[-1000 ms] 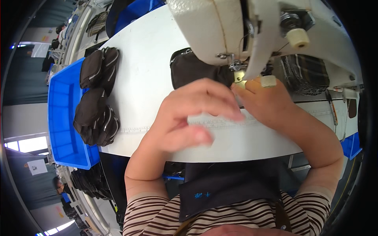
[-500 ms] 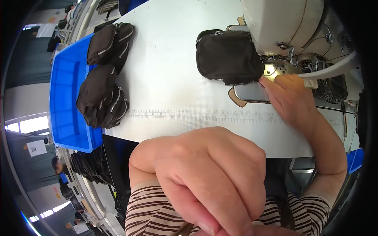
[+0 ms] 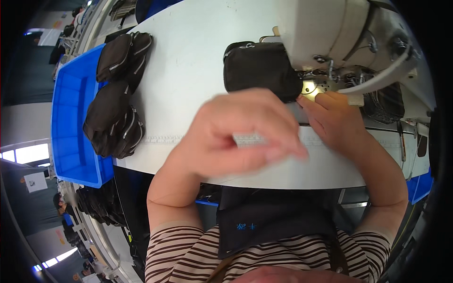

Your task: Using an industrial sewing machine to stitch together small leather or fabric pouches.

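Observation:
A small black zippered bag lies at the sewing machine, its right corner beside the lit needle plate. My right hand rests at that plate with bent fingers, its thumb and fingertips closed at the bag's corner. Over the near part of the table hangs my left hand, blurred by motion. Its fingers curl toward the thumb, leaving a gap in the middle, and nothing shows between them. It hides the bag's lower edge from view.
Several black bags are piled at the table's left, against a blue bin. A ruler strip runs along the white table. Dark threads gather right of the machine. People stand at the far left.
My left hand has moved from close before me, near the lower edge, forward over the table. My right hand stays at the bag's corner. The whole view has shifted slightly.

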The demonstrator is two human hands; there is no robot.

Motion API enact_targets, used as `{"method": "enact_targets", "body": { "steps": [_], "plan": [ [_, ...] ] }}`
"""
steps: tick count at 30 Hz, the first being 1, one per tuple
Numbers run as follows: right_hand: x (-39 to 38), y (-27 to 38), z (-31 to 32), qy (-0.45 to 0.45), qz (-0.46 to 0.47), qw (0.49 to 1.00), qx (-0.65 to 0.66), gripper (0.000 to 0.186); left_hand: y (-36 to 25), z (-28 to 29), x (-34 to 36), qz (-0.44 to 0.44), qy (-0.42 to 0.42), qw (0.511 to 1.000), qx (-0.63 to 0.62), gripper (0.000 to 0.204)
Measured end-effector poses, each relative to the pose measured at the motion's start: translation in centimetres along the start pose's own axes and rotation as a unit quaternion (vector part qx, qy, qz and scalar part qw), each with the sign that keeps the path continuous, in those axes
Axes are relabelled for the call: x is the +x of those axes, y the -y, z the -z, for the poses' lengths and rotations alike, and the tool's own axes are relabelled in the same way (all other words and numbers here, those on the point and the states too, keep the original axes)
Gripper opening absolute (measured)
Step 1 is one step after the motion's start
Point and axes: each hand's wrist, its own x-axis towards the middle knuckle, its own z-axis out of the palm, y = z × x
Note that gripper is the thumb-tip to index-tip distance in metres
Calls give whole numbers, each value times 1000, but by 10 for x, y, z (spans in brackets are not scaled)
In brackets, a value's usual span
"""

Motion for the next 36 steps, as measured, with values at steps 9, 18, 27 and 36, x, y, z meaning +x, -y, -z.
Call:
{"method": "enact_targets", "body": {
  "steps": [9, 18, 27, 36],
  "plan": [
    [1, 2, 1, -24, 7, 999, -32, 30, 51, 8, 15, 116, 122, 884, 437, 46],
    [0, -2, 3, -5, 16, 1000, -6, 26, 70, 4, 21, 79, 110, 867, 480, 28],
    [7, 0, 11, 47, 27, 998, -42, 22, 74, 11, 26, 148, 91, 881, 441, 18],
    [1, 11, -2, -5, 18, 999, -41, 39, 78, 13, 21, 161, 87, 904, 387, 23]
  ]
}}
